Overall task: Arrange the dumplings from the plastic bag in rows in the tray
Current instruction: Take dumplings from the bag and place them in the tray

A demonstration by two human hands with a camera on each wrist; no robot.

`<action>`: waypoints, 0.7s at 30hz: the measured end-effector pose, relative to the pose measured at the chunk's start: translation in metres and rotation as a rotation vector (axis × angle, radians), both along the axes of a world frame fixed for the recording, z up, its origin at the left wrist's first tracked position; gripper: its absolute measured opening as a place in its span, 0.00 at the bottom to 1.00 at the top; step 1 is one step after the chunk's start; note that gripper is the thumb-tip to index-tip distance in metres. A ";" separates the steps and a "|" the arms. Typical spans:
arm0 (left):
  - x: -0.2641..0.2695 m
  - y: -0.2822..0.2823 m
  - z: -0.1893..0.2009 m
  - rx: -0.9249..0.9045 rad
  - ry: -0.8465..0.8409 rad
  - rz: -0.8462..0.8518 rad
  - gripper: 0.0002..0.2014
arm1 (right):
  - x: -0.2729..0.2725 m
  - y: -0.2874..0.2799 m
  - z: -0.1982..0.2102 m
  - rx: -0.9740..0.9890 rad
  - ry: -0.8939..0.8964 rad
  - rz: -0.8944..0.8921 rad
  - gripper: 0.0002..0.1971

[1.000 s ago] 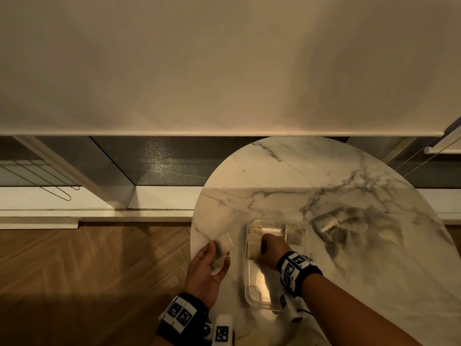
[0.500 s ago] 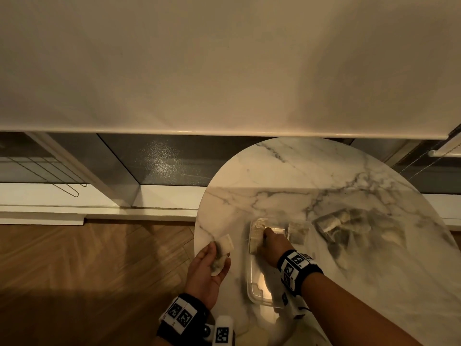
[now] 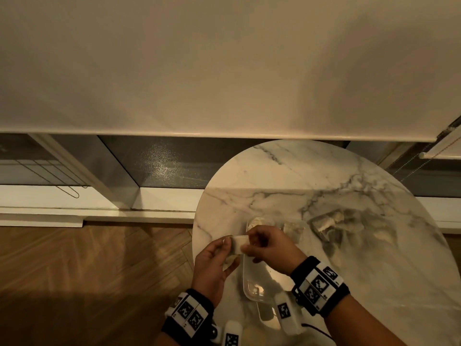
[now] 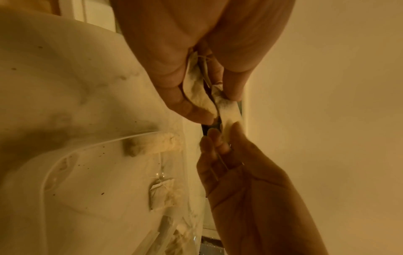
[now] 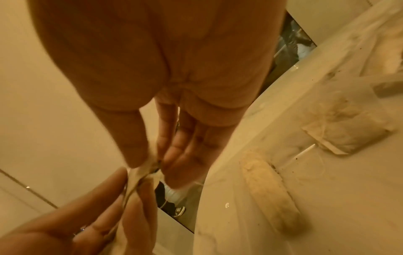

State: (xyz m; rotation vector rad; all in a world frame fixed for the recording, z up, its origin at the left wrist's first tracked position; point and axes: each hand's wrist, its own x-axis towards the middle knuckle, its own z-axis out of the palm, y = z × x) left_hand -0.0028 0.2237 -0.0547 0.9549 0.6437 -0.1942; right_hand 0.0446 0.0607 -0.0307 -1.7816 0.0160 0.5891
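No legible text (perhaps blurred).

The head view looks steeply down on the tabletop from well above; both wrist views sit close, sharing the meeting hands beside the tray.

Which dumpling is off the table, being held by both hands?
The pale dumpling pinched between the left hand and right hand, just left of the tray. The other dumplings lie at the tray's far end.

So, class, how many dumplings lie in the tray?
2 dumplings: one at the tray's far left corner, one at its far right. The right hand covers part of the tray, so more may be hidden.
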 end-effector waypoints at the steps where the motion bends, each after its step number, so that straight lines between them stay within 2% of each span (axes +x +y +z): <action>1: 0.000 -0.002 0.005 0.018 -0.020 -0.016 0.09 | -0.002 -0.001 0.000 0.030 -0.007 -0.033 0.07; 8: -0.007 -0.003 0.027 0.051 -0.111 -0.011 0.08 | -0.011 -0.009 0.010 0.290 0.045 -0.175 0.06; 11: -0.012 0.000 0.034 0.061 -0.143 -0.011 0.07 | -0.018 -0.006 0.011 0.507 0.142 -0.280 0.09; 14: -0.015 0.002 0.040 0.097 -0.176 -0.030 0.06 | -0.022 0.002 0.016 0.664 0.238 -0.307 0.12; 18: -0.017 0.005 0.048 0.180 -0.233 -0.037 0.04 | -0.026 0.010 0.026 0.626 0.217 -0.231 0.10; 21: -0.016 0.011 0.053 0.326 -0.313 -0.059 0.05 | -0.026 0.011 0.030 0.416 0.064 -0.167 0.12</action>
